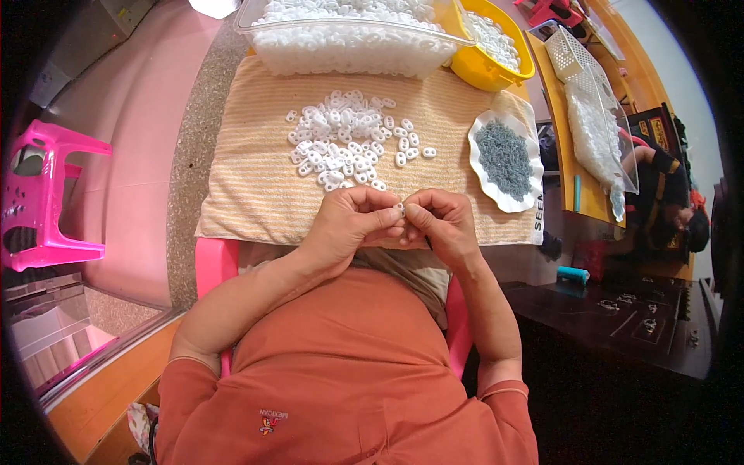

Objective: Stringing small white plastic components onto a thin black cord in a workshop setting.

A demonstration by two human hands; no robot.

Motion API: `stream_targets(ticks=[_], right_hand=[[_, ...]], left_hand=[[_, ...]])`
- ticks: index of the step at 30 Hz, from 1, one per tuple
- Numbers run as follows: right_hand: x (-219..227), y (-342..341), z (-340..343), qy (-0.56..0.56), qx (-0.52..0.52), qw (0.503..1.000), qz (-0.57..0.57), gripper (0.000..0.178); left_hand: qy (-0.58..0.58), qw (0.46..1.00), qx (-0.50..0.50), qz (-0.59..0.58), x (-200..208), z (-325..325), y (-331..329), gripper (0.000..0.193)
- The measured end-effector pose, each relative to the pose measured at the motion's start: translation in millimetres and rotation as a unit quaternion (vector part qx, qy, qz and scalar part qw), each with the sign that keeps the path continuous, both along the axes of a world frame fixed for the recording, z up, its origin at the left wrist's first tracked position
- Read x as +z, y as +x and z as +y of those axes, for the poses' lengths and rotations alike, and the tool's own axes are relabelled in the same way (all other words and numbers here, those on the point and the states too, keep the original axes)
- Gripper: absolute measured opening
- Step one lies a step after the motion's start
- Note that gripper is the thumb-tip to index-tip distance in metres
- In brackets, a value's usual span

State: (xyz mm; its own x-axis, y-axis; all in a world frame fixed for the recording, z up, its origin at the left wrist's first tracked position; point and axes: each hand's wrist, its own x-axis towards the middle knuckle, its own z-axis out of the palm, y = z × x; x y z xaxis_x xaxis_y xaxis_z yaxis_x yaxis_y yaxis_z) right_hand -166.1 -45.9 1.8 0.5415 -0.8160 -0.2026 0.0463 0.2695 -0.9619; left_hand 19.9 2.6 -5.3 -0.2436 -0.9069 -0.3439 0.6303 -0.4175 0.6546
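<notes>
Both of my hands meet at the near edge of a towel-covered table. My left hand (pixel 360 221) is closed, pinching a small white oval plastic piece (pixel 401 209) with two holes. My right hand (pixel 438 221) closes on the same piece from the other side; the fingertips hide most of it. A thin dark thing (pixel 428 242) shows below the right hand, too small to name. Just beyond my hands lies a loose pile of similar white pieces (pixel 341 132). To the right, a white wavy-rimmed plate (pixel 480 167) carries a heap of tiny grey-blue parts (pixel 505 157).
At the far edge stand a clear plastic bin (pixel 349 53) and a yellow basket (pixel 484 75), both full of white pieces. A pink stool (pixel 58 198) is on the left. Another person (pixel 666 186) sits at the right, near a wooden bench (pixel 570 147).
</notes>
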Motion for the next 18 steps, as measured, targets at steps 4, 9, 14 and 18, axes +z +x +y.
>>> stream_targets(ticks=[4, 9, 14, 18], right_hand=[[6, 2, 3, -0.085, 0.007, 0.995, 0.056, 0.011], [9, 6, 7, -0.091, -0.014, 0.993, 0.068, 0.011], [16, 9, 7, -0.027, -0.032, 0.998, 0.038, 0.013], [9, 4, 3, -0.005, -0.022, 1.0, 0.022, 0.015]], left_hand=[[-0.015, 1.0, 0.002, -0.02, 0, 2, -2, 0.014], [-0.026, 0.999, 0.02, -0.024, -2, 3, -4, 0.015], [-0.02, 0.999, 0.022, -0.02, -1, 1, -3, 0.016], [-0.019, 1.0, 0.017, -0.017, -2, 0, -2, 0.016]])
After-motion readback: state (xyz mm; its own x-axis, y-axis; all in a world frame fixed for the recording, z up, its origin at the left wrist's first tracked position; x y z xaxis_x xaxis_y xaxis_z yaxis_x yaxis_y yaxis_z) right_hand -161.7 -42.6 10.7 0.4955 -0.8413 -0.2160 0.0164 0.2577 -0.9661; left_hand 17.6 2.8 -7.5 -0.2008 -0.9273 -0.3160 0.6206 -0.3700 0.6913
